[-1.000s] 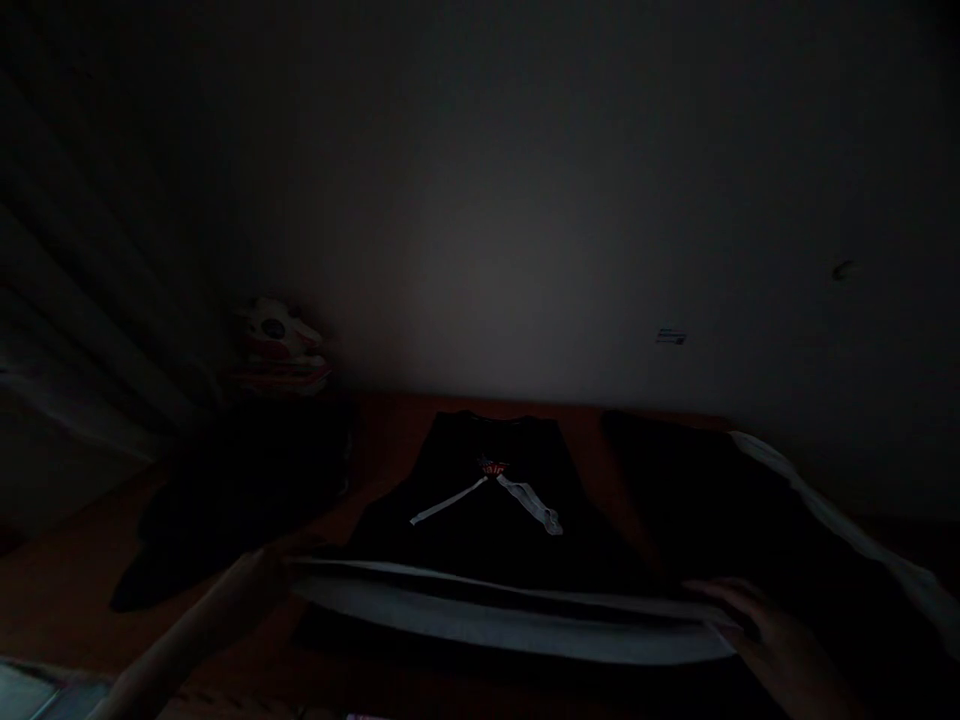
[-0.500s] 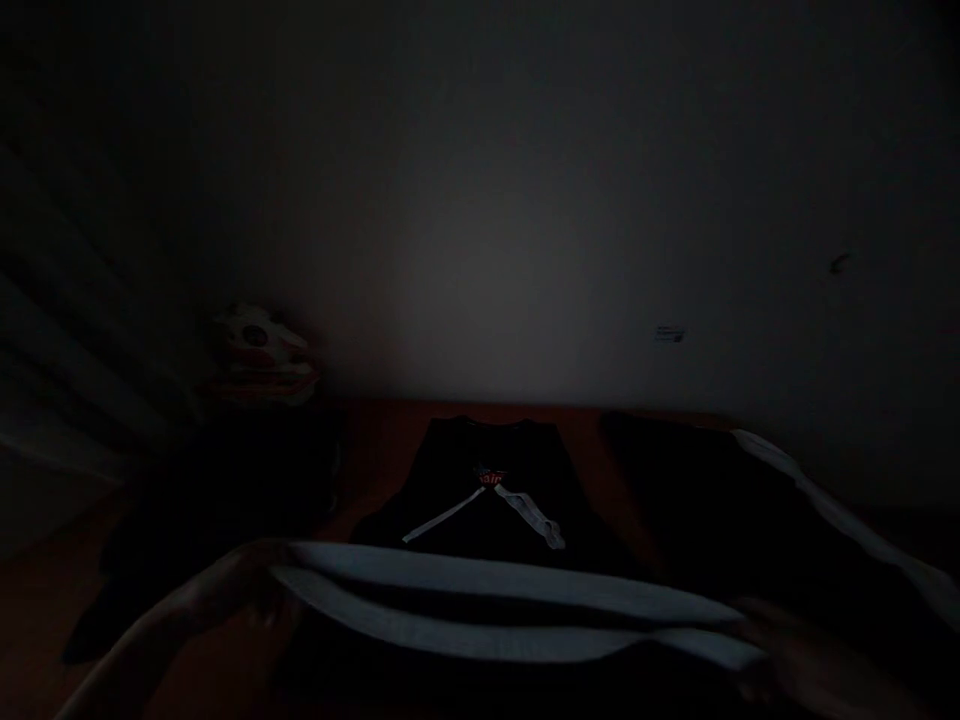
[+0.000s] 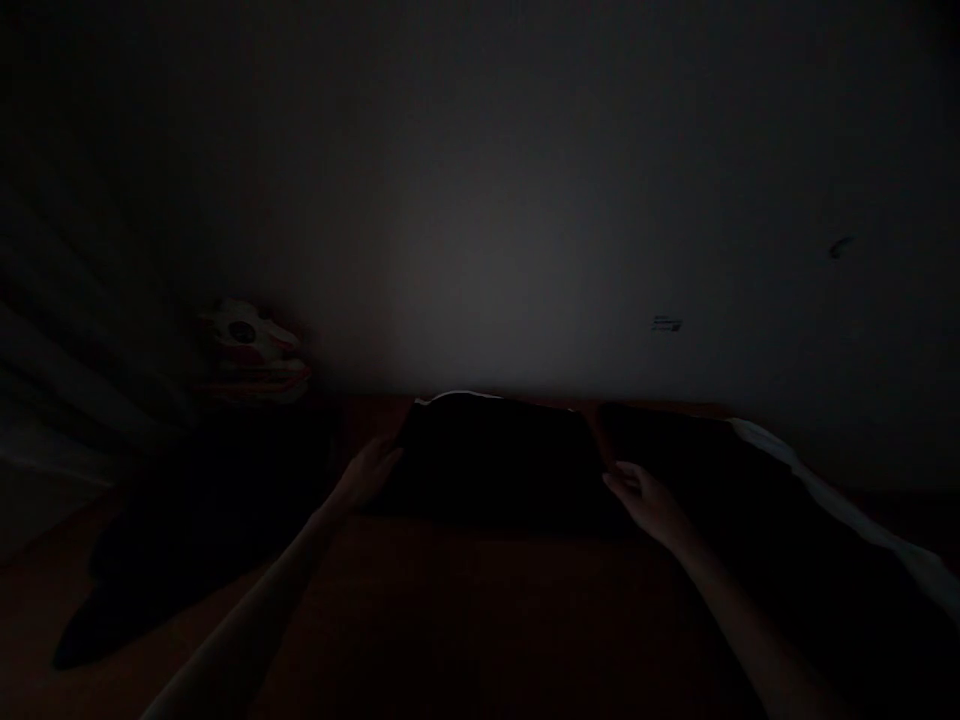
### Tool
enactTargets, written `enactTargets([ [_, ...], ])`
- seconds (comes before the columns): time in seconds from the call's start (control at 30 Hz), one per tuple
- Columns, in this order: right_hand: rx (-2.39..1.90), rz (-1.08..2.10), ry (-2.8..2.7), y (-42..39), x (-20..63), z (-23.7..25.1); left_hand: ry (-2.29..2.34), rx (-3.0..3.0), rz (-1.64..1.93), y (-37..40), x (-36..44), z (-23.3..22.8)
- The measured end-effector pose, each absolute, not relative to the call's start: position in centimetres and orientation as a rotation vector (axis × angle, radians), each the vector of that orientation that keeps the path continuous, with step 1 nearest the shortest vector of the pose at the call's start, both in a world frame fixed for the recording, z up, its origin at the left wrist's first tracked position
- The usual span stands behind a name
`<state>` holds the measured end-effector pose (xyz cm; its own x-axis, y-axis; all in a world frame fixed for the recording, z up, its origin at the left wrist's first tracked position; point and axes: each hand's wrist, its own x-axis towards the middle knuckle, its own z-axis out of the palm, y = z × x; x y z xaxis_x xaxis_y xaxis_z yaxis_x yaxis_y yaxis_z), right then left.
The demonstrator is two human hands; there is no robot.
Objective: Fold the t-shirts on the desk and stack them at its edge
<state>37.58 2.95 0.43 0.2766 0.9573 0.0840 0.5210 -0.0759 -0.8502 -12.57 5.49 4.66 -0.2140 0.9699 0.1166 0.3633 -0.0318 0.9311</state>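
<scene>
A black garment (image 3: 502,465) lies folded on the reddish-brown surface, a thin white edge showing along its far side. The print and white drawstrings seen earlier are covered. At its left edge rests my left hand (image 3: 373,470), fingers bent onto the cloth. By the right edge, my right hand (image 3: 643,497) has its thumb and fingers pinched together at the cloth. Dim light hides how much fabric either hand grips.
More dark clothing (image 3: 217,500) lies to the left, and a black garment with a white stripe (image 3: 825,500) to the right. A white and red item (image 3: 251,340) stands at the back left by the wall (image 3: 480,220). Pale curtains (image 3: 52,380) hang at the left.
The white-banded edge held near me has moved away to the far side, folding the garment over its print and drawstrings. Both hands moved forward and closer together, uncovering the surface in front.
</scene>
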Motion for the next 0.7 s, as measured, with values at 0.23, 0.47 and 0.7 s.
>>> enactTargets([
  [0.23, -2.062, 0.444, -1.534, 0.1, 37.9, -3.5, 2.209, 1.642, 0.885, 1.7, -14.7, -1.2],
  [0.47, -1.901, 0.521, -1.263, 2.6, 37.0, -2.3, 2.065, 1.549, 0.983, 4.7, -15.5, 1.5],
  [0.7, -1.733, 0.428, -1.232, 0.9, 37.0, -1.6, 1.908, 1.399, 1.277, 1.2, -17.3, 1.2],
])
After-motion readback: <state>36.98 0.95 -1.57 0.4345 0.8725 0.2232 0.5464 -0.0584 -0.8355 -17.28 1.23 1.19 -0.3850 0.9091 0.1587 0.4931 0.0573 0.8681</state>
